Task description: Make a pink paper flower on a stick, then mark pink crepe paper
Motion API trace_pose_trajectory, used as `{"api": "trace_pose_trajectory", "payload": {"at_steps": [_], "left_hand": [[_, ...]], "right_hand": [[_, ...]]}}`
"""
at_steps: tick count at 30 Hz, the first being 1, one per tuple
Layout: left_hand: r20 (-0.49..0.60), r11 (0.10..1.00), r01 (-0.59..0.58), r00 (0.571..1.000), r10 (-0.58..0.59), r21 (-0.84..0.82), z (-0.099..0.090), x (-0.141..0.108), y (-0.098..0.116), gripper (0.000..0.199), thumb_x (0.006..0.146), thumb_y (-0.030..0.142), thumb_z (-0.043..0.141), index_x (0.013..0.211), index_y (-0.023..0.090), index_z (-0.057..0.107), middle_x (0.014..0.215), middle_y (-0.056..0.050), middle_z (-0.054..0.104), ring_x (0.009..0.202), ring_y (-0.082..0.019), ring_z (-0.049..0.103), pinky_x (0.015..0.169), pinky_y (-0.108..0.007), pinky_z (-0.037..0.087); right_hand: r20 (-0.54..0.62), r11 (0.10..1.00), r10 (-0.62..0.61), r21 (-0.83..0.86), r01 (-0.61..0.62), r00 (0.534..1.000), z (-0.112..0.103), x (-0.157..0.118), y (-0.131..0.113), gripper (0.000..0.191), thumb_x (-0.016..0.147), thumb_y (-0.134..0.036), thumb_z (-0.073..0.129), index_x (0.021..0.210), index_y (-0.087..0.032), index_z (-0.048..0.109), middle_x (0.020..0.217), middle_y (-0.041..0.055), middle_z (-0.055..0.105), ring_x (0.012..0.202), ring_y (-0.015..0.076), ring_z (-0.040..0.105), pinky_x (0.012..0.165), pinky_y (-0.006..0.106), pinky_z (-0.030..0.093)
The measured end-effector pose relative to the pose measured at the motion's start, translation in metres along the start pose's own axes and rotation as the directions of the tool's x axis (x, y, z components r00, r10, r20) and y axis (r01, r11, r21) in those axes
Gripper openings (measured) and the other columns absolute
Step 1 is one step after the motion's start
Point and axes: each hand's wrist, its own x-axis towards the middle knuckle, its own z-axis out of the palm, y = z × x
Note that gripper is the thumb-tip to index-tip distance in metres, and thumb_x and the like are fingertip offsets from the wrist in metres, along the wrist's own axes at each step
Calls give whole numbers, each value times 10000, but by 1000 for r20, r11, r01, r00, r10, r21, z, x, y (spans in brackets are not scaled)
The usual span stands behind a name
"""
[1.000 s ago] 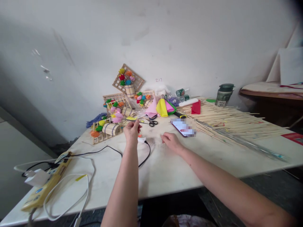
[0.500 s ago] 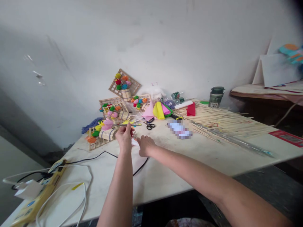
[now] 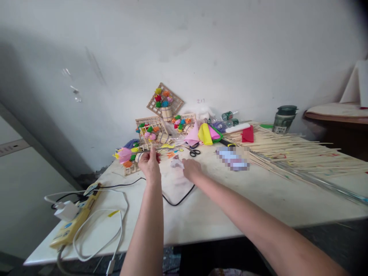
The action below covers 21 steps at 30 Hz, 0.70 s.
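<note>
My left hand [image 3: 150, 164] is closed in a pinch, thumb up. A pink artificial flower [image 3: 125, 155] sits just left of it and seems to be held by its stem, which my fingers hide. Behind it is a lattice panel [image 3: 131, 170] of thin sticks with a small stick basket [image 3: 138, 157] and an orange flower [image 3: 128, 164]. My right hand [image 3: 192, 170] is wrapped round a white hot glue gun [image 3: 177, 164]. Its tip points left, toward my left hand, with a gap between them.
More flower panels [image 3: 165, 99] lean on the wall. Black scissors [image 3: 194, 152], coloured sheets [image 3: 205, 135], many thin sticks [image 3: 287, 151] and a green cup [image 3: 284, 119] lie or stand behind. A black cord [image 3: 178, 204] and white cable [image 3: 97, 211] run near a power strip [image 3: 74, 226].
The view has swung left. My hands have drawn apart: my left hand moved left along with the pink flower, and the glue gun is now separate from it.
</note>
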Motion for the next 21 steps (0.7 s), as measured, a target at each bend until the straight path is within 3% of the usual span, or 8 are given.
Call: {"api": "trace_pose_trajectory", "payload": {"at_steps": [2, 5, 7, 9, 11, 13, 17, 21], "left_hand": [[-33, 999, 4, 999, -5, -42, 1, 2, -1, 295, 662, 399, 608, 550, 146, 505, 455, 34, 503, 363, -52, 368, 361, -195, 279], [16, 996, 59, 998, -58, -72, 9, -4, -10, 279, 654, 385, 617, 560, 141, 518, 450, 31, 507, 366, -51, 370, 364, -193, 279], [79, 989, 137, 988, -132, -53, 17, -14, -21, 297, 645, 382, 622, 523, 142, 497, 440, 25, 503, 369, -51, 379, 368, -190, 282], [141, 976, 215, 968, -208, -38, 25, -24, -36, 307, 643, 383, 619, 509, 141, 486, 454, 11, 523, 366, -49, 382, 368, -191, 280], [190, 955, 296, 938, -289, -11, 32, -35, -53, 300, 640, 389, 617, 530, 135, 502, 465, 1, 537, 365, -50, 385, 365, -190, 271], [232, 934, 358, 907, -352, 19, 36, -44, -67, 303, 625, 405, 627, 561, 127, 524, 468, -5, 541, 368, -52, 389, 368, -191, 270], [298, 898, 433, 850, -434, 75, 35, -56, -81, 338, 601, 440, 646, 596, 119, 543, 472, -3, 535, 372, -51, 392, 378, -193, 268], [328, 887, 456, 830, -451, 64, 33, -61, -82, 352, 601, 454, 649, 599, 121, 532, 486, 4, 526, 388, -49, 398, 392, -192, 270]], "right_hand": [[-35, 999, 46, 28, -45, 998, -10, -1, 19, 298, 742, -193, 462, 1028, -196, 544, 903, 102, 627, 837, 249, 569, 659, 326, 402], [-230, 899, 235, 421, -121, 944, -25, -9, 49, 345, 733, -282, 493, 1069, -227, 544, 874, 46, 639, 814, 223, 576, 655, 300, 409], [-241, 700, 323, 712, -60, 915, -33, -18, 66, 339, 710, -357, 526, 995, -179, 572, 798, 39, 632, 744, 199, 570, 623, 282, 421], [-138, 452, 337, 891, -31, 931, -39, -26, 79, 297, 650, -355, 586, 862, -148, 592, 653, 17, 594, 615, 168, 542, 555, 270, 421], [-61, 244, 275, 970, -8, 959, -42, -34, 88, 302, 610, -301, 616, 865, -143, 581, 553, -15, 543, 521, 139, 495, 482, 252, 396], [-2, 109, 214, 994, -21, 977, -42, -40, 93, 345, 595, -249, 614, 918, -139, 567, 504, -32, 516, 477, 123, 464, 437, 236, 362], [109, -20, 175, 994, -107, 979, -37, -51, 96, 405, 585, -203, 590, 981, -136, 538, 505, -26, 543, 489, 126, 483, 426, 226, 359], [144, -11, 173, 989, -144, 974, -36, -59, 91, 391, 582, -209, 592, 961, -131, 533, 477, -29, 539, 447, 116, 466, 386, 214, 339]]}}
